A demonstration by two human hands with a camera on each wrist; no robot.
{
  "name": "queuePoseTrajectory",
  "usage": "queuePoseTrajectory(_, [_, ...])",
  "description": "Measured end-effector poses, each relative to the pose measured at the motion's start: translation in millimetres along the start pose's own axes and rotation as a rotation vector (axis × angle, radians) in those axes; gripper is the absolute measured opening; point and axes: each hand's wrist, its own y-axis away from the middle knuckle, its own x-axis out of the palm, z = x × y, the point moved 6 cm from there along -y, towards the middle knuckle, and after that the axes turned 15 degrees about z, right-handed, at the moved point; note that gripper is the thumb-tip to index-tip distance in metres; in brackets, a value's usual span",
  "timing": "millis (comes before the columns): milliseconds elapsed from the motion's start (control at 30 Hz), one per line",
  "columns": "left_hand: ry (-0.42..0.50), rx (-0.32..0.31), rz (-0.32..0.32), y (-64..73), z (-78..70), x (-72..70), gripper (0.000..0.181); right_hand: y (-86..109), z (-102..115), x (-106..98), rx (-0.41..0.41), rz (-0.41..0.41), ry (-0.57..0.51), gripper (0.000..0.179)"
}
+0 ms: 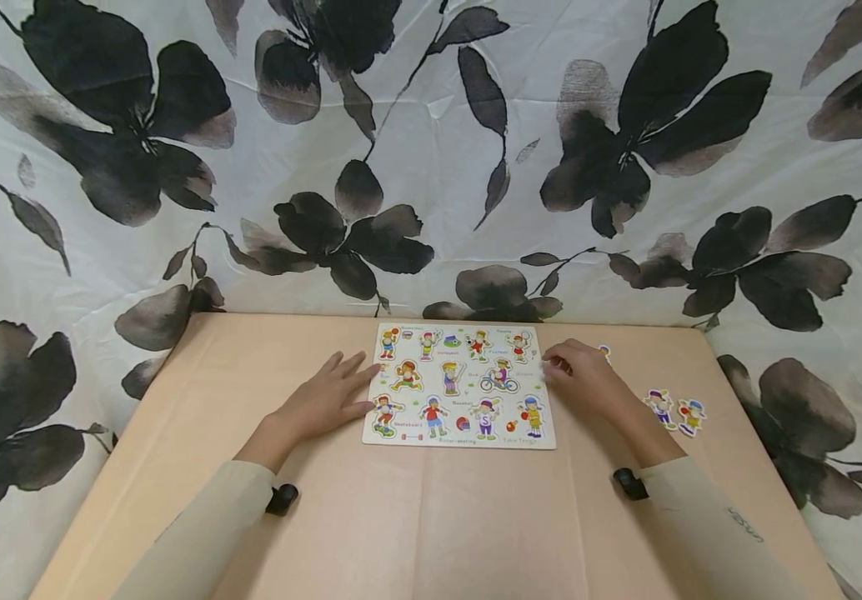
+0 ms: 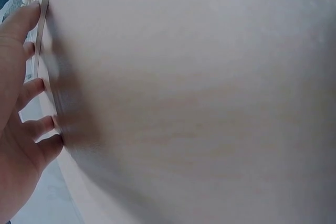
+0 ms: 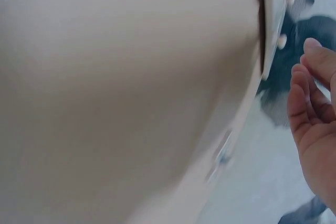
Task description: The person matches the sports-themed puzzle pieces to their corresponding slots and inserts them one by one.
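A white puzzle board [image 1: 458, 433] with cartoon children playing sports lies near the back edge of the table. At its left side my left hand [image 1: 337, 396] rests with the fingers spread; the left wrist view has the thumb [image 2: 32, 17] touching the board's edge and the other fingertips on the table. My right hand [image 1: 584, 375] hovers by the board's right edge. Its fingers are loosely bent, with thumb and forefinger tips close together and nothing visible between them in the right wrist view. White knobs [image 3: 282, 41] stand up from the board.
To the right of the right hand lie two loose cartoon figure pieces [image 1: 659, 408] side by side. Another piece [image 1: 605, 352] is partly hidden behind that hand. A floral cloth [image 1: 468, 167] hangs behind the peach-coloured table [image 1: 491, 525].
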Motion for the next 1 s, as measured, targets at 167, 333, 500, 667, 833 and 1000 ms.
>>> queuePoseTrajectory(167, [-0.007, -0.001, 0.005, 1.0, -1.4, 0.4, 0.07, 11.8, -31, -10, 0.057, -0.066, 0.009, 0.018])
queuePoseTrajectory(333, [-0.015, 0.0, 0.014, 0.2, -2.1, 1.6, 0.069, 22.3, -54, -17, 0.137, -0.088, -0.008, 0.022])
queuePoseTrajectory(500, [-0.03, -0.005, 0.014, -0.9, -0.1, 3.7, 0.069, 27.0, -68, -23, 0.193, -0.083, -0.003, 0.03])
queuePoseTrajectory(667, [-0.031, -0.001, 0.007, -0.6, 1.7, 4.1, 0.068, 24.1, -77, -23, 0.191, -0.06, 0.005, 0.028])
queuePoseTrajectory(833, [-0.025, 0.004, 0.01, -0.2, 2.3, 5.2, 0.068, 18.0, -83, -21, 0.195, -0.043, 0.015, 0.02])
queuePoseTrajectory(1000, [-0.026, -0.005, 0.013, 0.4, 2.1, 5.0, 0.069, 13.1, -87, -20, 0.194, -0.037, 0.022, 0.015])
